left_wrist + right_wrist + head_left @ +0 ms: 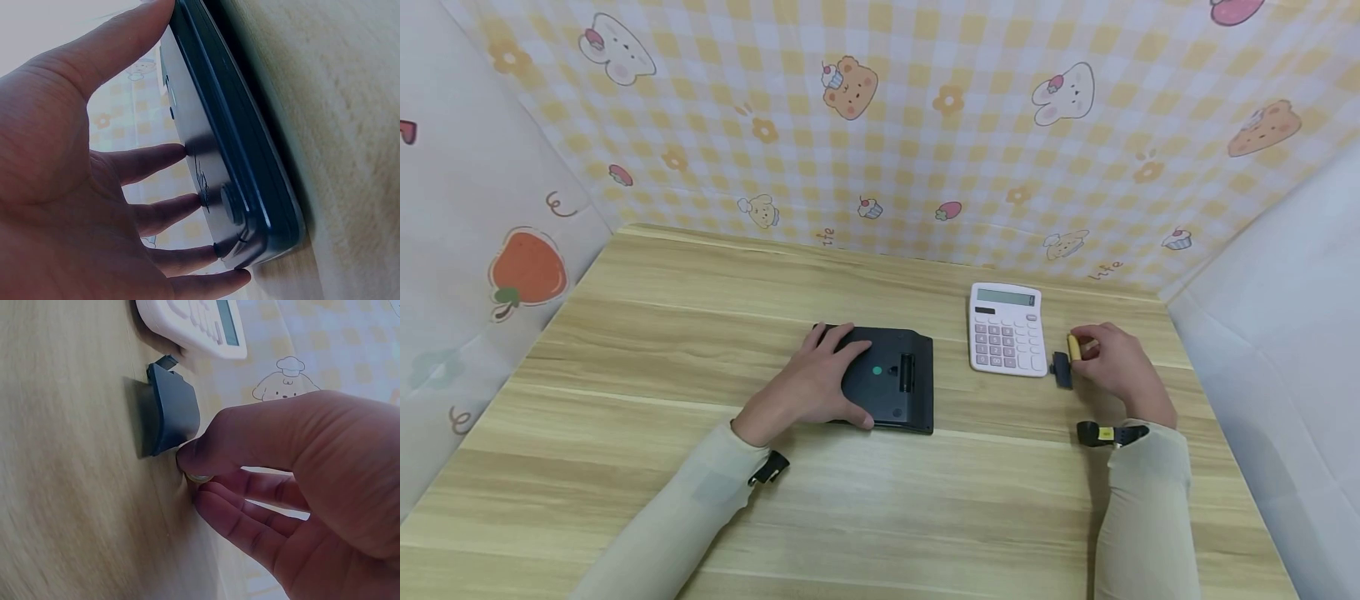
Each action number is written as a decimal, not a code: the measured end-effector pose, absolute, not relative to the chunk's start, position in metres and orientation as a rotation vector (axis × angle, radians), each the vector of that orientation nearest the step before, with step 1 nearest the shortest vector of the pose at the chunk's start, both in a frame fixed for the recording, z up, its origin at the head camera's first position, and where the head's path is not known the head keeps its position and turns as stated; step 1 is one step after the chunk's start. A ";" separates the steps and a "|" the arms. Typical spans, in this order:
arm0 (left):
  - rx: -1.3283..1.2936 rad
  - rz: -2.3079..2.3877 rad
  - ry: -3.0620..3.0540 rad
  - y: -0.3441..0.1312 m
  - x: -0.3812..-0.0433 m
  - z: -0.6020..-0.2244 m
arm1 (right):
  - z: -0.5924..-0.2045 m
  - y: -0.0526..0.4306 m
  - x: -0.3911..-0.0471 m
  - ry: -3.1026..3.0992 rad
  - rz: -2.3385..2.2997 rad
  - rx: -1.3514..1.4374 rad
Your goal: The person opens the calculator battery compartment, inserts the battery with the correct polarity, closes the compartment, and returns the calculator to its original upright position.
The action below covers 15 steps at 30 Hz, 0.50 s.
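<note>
A black calculator-like device [887,400] lies back side up on the table, its small battery compartment [907,372] uncovered. Spread across its left part is my left hand [808,379], fingertips on the back and thumb at the near edge. In the left wrist view those fingers look nearly straight against the dark casing [219,137]. At the right, my right hand [1112,362] pinches a yellow battery [1074,347] between thumb and fingers. Only the battery's end [199,478] shows in the right wrist view. Just left of the fingertips sits a black battery cover [1062,370].
A pink-white calculator [1007,329] lies face up between the two hands, toward the back of the wooden table [970,517]. Behind the table hangs a yellow checked cloth [910,150]; pale cloths line both sides.
</note>
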State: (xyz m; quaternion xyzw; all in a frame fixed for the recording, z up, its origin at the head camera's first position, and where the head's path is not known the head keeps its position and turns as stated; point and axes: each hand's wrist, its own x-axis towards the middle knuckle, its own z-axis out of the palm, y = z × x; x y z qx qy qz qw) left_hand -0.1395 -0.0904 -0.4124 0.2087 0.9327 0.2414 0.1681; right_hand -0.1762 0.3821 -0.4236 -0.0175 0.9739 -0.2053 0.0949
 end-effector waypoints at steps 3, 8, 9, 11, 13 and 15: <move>0.592 0.684 2.653 -0.090 -0.140 -0.413 | -0.423 0.381 -0.176 2.887 -0.602 -0.041; 0.588 0.684 2.649 -0.090 -0.140 -0.412 | -0.423 0.382 -0.176 2.880 -0.601 -0.017; 0.588 0.684 2.648 -0.090 -0.140 -0.412 | -0.423 0.382 -0.176 2.881 -0.601 -0.015; 0.589 0.686 2.648 -0.090 -0.140 -0.412 | -0.424 0.383 -0.176 2.883 -0.602 -0.014; 0.591 0.687 2.648 -0.090 -0.140 -0.412 | -0.424 0.384 -0.175 2.885 -0.608 -0.012; 0.594 0.689 2.649 -0.090 -0.140 -0.413 | -0.424 0.385 -0.174 2.884 -0.614 -0.010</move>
